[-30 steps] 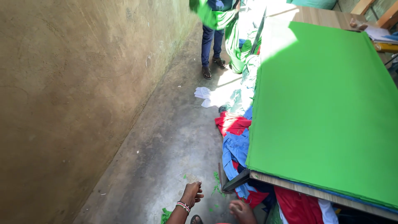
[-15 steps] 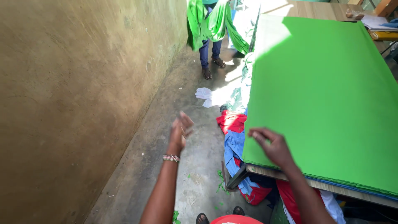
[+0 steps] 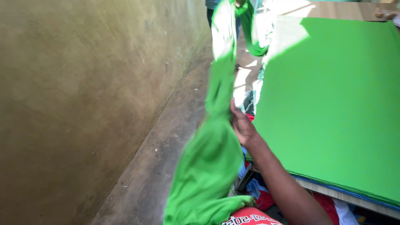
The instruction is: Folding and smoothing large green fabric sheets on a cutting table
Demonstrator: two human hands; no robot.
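A long strip of green cloth [image 3: 212,154] hangs stretched from a person at the far end of the passage down to me. My right hand [image 3: 241,125] grips it at mid-length, fingers wrapped around the fabric. My left hand is hidden behind the bunched cloth near the bottom of the view. On the right, green fabric [image 3: 333,104] lies spread flat over a table.
A rough plaster wall [image 3: 83,91] runs along the left, with a narrow concrete floor [image 3: 166,150] between it and the table. Red and blue cloths [image 3: 254,191] lie heaped under the table edge. The other person [image 3: 216,6] stands at the far end holding the cloth.
Both my hands were empty and raised; now the green cloth has come across from the far person and my right hand has caught it. My left hand has gone out of sight.
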